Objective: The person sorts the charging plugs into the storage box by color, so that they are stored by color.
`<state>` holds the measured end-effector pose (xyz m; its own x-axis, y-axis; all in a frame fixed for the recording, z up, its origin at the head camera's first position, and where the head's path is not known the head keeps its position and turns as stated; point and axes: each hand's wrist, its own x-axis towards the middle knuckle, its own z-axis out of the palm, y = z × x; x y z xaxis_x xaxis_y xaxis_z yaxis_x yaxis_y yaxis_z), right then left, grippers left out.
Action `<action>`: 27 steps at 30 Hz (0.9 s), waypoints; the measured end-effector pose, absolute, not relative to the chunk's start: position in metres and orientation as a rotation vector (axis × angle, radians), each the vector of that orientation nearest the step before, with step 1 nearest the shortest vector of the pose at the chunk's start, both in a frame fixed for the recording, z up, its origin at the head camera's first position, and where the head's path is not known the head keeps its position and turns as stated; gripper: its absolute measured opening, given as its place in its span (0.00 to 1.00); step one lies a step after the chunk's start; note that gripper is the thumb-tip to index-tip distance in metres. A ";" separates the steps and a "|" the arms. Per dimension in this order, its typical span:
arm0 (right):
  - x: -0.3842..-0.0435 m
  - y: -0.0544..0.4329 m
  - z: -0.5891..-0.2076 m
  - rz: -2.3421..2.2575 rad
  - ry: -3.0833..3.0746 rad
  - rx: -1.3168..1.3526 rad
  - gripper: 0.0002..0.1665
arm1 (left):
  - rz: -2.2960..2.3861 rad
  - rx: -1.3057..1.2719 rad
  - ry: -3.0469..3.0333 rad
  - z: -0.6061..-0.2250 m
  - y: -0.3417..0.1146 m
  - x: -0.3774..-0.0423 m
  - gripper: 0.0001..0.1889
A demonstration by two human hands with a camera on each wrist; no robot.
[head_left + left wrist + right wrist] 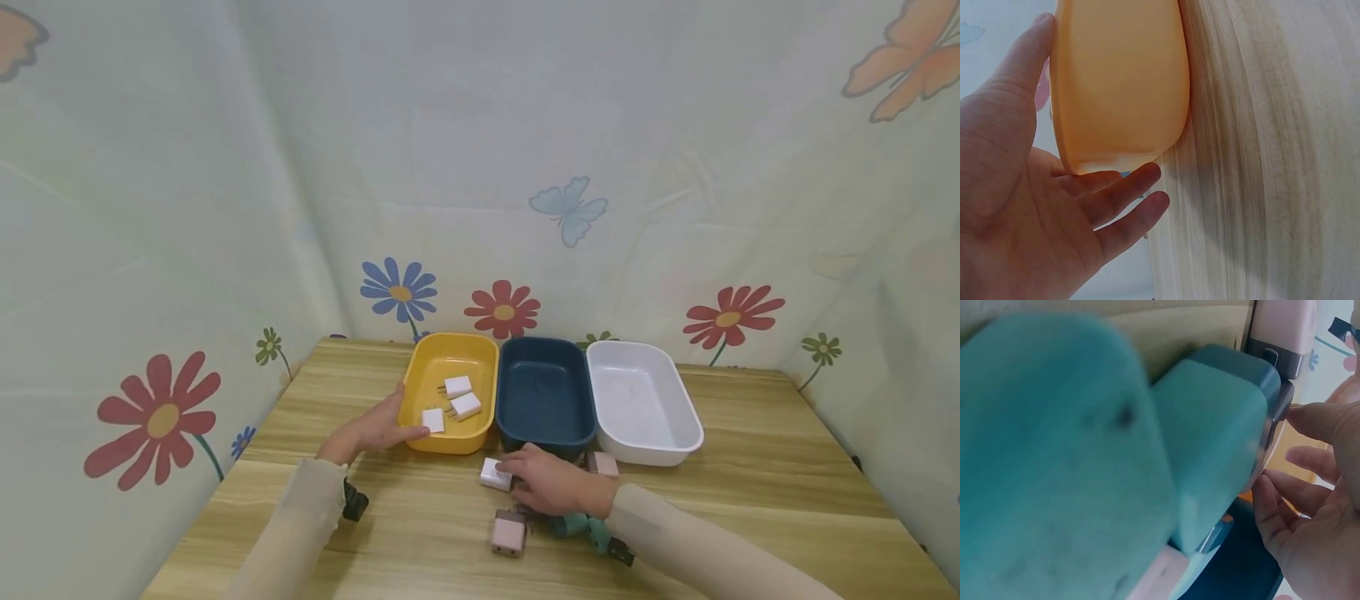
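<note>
My left hand point(378, 425) is at the near left corner of the yellow tub point(450, 445). Its thumb lies along the rim and its fingers touch the outer wall, loosely extended in the left wrist view. Inside that tub lie three white plug chargers point(465, 406), prongs showing. My right hand point(551, 482) is over the table in front of the dark blue tub point(546, 392), fingers bent, and pinches a white plug charger point(492, 475). Teal chargers point(1216, 437) lie under its wrist, partly hidden by the hand and sleeve.
A pink charger with a dark end point(509, 533) lies nearer me, and another pink one point(603, 464) is by the blue tub's front. The white tub point(643, 400) stands at the right of the row. A flower-printed cloth point(465, 167) hangs behind the wooden table point(765, 467).
</note>
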<state>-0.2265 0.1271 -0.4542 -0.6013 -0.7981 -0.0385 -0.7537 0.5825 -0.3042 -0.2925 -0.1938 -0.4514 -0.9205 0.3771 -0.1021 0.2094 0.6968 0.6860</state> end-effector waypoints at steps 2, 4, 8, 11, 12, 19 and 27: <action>-0.226 0.126 -0.456 -0.379 2.654 -1.312 0.24 | 1.029 0.468 2.673 -0.451 -0.194 -0.292 0.55; -0.225 0.125 -0.457 -0.360 2.668 -1.323 0.25 | 1.015 0.453 2.679 -0.451 -0.194 -0.292 0.55; -0.226 0.121 -0.458 -0.324 2.688 -1.317 0.28 | 0.995 0.435 2.688 -0.451 -0.194 -0.291 0.55; -0.228 0.117 -0.458 -0.327 2.673 -1.280 0.29 | 0.989 0.412 2.686 -0.451 -0.194 -0.292 0.56; -0.229 0.116 -0.457 -0.338 2.664 -1.271 0.29 | 0.990 0.408 2.684 -0.452 -0.194 -0.292 0.56; -0.237 0.109 -0.455 -0.414 2.595 -1.262 0.28 | 1.010 0.429 2.684 -0.454 -0.195 -0.294 0.55; -0.241 0.106 -0.459 -0.425 2.577 -1.238 0.26 | 1.034 0.451 2.677 -0.456 -0.195 -0.295 0.55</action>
<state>-0.2408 0.1061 -0.4593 -0.6074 -0.7883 -0.0978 -0.7151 0.5963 -0.3648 -0.2954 -0.1955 -0.4561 -0.9246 0.3655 -0.1073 0.1983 0.7024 0.6836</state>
